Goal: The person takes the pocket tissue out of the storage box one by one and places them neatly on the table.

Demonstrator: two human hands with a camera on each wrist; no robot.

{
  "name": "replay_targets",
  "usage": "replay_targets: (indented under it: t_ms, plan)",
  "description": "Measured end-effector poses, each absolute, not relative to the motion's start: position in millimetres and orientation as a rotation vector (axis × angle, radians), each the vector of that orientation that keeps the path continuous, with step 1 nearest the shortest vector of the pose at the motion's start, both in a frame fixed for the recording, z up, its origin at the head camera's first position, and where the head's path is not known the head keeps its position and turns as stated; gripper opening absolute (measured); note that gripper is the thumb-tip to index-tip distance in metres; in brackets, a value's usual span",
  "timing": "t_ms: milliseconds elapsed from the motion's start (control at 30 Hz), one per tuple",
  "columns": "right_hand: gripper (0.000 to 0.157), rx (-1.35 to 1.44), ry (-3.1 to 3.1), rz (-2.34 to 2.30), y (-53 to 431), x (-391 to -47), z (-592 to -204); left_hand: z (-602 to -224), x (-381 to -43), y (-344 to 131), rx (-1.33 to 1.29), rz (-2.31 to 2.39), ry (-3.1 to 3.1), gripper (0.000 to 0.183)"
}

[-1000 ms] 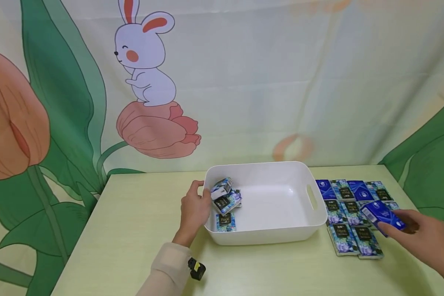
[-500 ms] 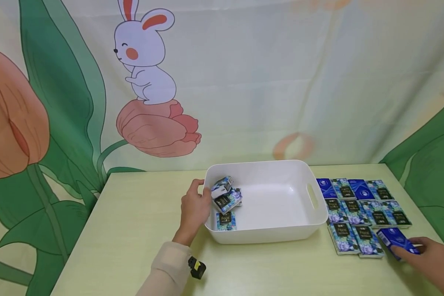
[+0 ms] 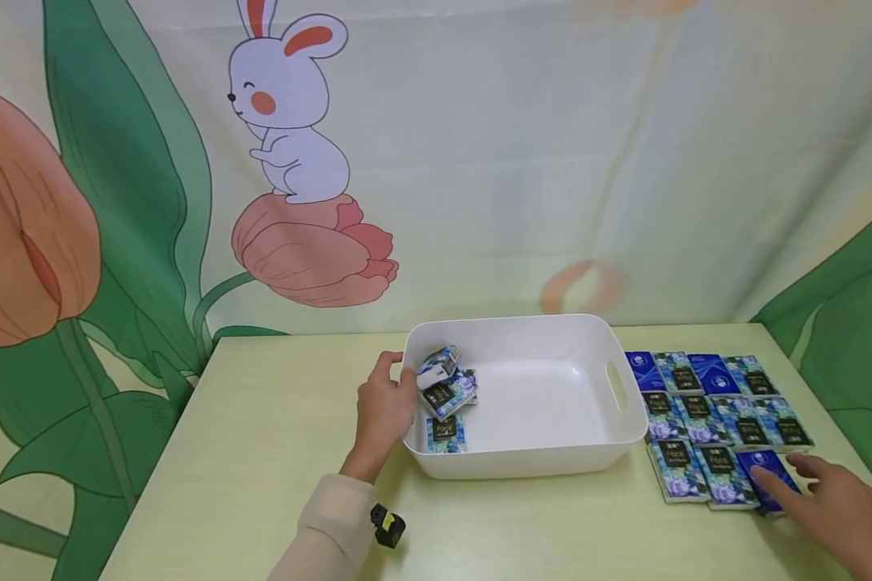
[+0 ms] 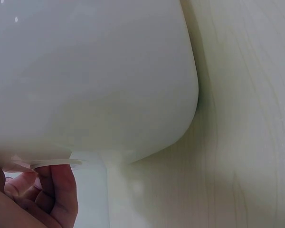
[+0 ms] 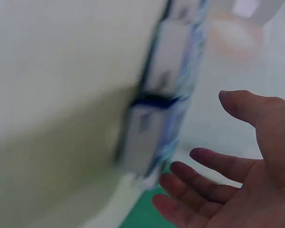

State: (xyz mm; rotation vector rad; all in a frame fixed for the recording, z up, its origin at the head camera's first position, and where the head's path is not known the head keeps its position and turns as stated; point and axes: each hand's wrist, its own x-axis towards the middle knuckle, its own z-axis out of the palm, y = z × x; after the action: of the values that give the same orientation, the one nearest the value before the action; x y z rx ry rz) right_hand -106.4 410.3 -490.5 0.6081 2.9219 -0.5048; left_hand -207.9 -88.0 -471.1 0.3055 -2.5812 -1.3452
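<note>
My left hand (image 3: 387,407) grips the left end of a white plastic basket (image 3: 523,464), its fingers hooked through the handle hole in the left wrist view. Inside, several floral pocket tissue packs (image 3: 445,434) lie heaped against that end. My right hand (image 3: 832,504) hovers over a blue tissue pack (image 3: 770,468), thumb and fingers spread apart in the right wrist view. That pack lies flat at the right end of the front row, beside a floral tissue pack (image 3: 729,476). The hand partly covers it in the head view.
Right of the basket, more tissue packs (image 3: 701,418) lie side by side in rows, mostly floral, with blue ones at the back. A pale wooden table (image 3: 276,452) carries everything. Behind its far edge hangs a curtain (image 3: 480,161) printed with a rabbit and tulips.
My right hand has brought the blue tissue pack down and toward the front, laid it at the end of the front row and let go. The left hand has stayed on the basket.
</note>
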Motion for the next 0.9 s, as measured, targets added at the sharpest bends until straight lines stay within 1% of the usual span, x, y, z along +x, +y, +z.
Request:
replay_targets:
  t_ms: [100, 200, 400, 500, 667, 900]
  plan:
    - [0.085, 0.487, 3.0, -0.567, 392.1, -109.1, -471.3, -471.3, -207.6, -88.5, 0.305, -1.348, -2.585, 0.034]
    - [0.082, 0.289, 3.102, -0.661, 368.5, -111.6, -452.8, -471.8, -207.4, -88.9, 0.307, -1.353, -2.583, 0.034]
    - [0.058, -0.126, 3.251, -0.899, 313.0, -123.7, -422.0, -471.7, -206.9, -88.6, 0.3, -1.359, -2.575, 0.034]
    - [0.051, -0.26, 3.225, -1.001, 285.2, -132.3, -410.6, -471.2, -207.0, -87.9, 0.305, -1.365, -2.575, 0.033]
    - [0.047, -0.404, 3.127, -1.095, 239.5, -144.8, -403.2, -471.6, -206.1, -87.5, 0.302, -1.376, -2.577, 0.033]
    - [0.038, -0.603, 2.947, -1.103, 180.4, -164.7, -416.6, -470.5, -206.2, -88.1, 0.297, -1.37, -2.574, 0.033]
